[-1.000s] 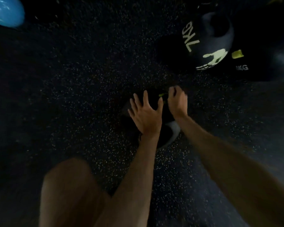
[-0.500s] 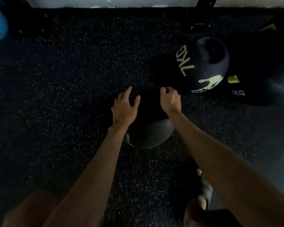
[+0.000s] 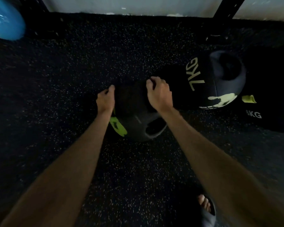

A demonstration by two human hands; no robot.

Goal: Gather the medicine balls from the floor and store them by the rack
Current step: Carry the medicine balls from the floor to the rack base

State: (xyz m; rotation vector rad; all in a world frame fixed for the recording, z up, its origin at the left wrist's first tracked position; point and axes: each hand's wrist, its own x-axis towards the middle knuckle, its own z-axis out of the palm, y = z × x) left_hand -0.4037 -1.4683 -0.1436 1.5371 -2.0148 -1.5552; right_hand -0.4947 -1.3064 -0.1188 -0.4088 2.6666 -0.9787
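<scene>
While our left hand [image 3: 105, 100] curls round the left flank of the round black medicine ball [image 3: 133, 112] with its grey recessed handle and lime-green mark, our right hand [image 3: 159, 94] clamps over its upper right. The hands sit apart, with the ball between them. It looks to rest on the dark speckled rubber floor [image 3: 72, 63], just beside the larger black ball marked 7KG [image 3: 203, 86], near the black rack upright [image 3: 226, 9]. We judge a slip likeliest: neither hand uses the handle, so the ball could roll onto our sandalled foot [image 3: 205, 207].
</scene>
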